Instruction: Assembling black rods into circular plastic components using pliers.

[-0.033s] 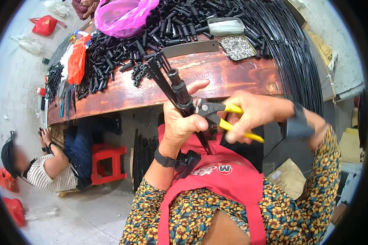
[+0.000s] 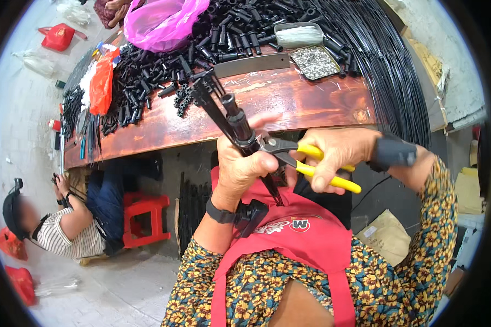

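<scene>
My left hand (image 2: pixel 240 163) is closed around a bundle of thin black rods (image 2: pixel 213 103) and an upright black tubular fitting (image 2: pixel 237 121). The rods slant from the table side down toward my apron. My right hand (image 2: pixel 338 158) grips pliers (image 2: pixel 281 148) with yellow handles and dark metal jaws. Those jaws meet the lower part of the fitting, beside my left thumb; what sits between them is too small to make out.
On the wooden table (image 2: pixel 311 106) lie a heap of black tubular parts (image 2: pixel 223 41), a flat metal bar (image 2: pixel 256 65), a tray of small metal pieces (image 2: pixel 315 62) and long black rods (image 2: pixel 393 71). Seated at left, a co-worker (image 2: pixel 73 229) is near a red stool (image 2: pixel 146 218).
My right hand and the pliers' handles have turned and shifted slightly right. The black fitting has dipped a little in my left hand, which stays closed around it.
</scene>
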A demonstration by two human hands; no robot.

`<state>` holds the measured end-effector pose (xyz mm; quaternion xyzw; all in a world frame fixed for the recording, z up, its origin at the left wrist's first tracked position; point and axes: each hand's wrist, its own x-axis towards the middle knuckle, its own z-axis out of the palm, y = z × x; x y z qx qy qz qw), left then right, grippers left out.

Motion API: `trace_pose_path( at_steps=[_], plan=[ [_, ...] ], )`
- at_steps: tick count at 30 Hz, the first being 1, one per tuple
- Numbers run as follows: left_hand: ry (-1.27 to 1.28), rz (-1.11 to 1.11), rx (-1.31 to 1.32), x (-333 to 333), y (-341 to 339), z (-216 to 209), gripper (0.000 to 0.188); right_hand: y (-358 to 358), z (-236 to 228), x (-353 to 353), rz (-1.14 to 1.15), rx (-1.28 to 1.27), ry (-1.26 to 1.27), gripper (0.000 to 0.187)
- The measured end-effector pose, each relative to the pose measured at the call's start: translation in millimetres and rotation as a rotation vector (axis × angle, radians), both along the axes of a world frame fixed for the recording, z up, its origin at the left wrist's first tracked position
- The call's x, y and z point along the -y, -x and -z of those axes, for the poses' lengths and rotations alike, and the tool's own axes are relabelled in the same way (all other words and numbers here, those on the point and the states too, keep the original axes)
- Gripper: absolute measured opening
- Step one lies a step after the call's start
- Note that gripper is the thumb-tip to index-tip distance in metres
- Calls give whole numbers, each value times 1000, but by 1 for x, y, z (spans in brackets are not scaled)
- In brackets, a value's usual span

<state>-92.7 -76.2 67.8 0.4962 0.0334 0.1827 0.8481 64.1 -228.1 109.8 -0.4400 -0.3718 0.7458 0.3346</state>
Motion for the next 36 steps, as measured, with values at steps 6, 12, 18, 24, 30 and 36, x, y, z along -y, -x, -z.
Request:
trace_pose_path(
  at_steps=[6, 12, 18, 24, 30, 36],
  plan=[
    [-75, -107, -115, 1, 1, 2, 42, 22, -21, 12, 255, 1736, -773, 34],
    [-27, -20, -66, 4, -3, -3, 50, -12, -4, 5, 89, 524, -225, 41],
    [-108, -51, -94, 0, 1, 4, 46, 7, -14, 8, 155, 1021, -392, 44],
    [102, -36, -100, 6, -4, 5, 94, 26, 7, 12, 272, 1013, -343, 41],
    [73, -25, -270, 1, -9, -6, 113, 19, 5, 13, 328, 1387, -621, 54],
    [63, -44, -286, 3, -12, -9, 113, 20, -2, 13, 330, 1606, -655, 63]
  ],
)
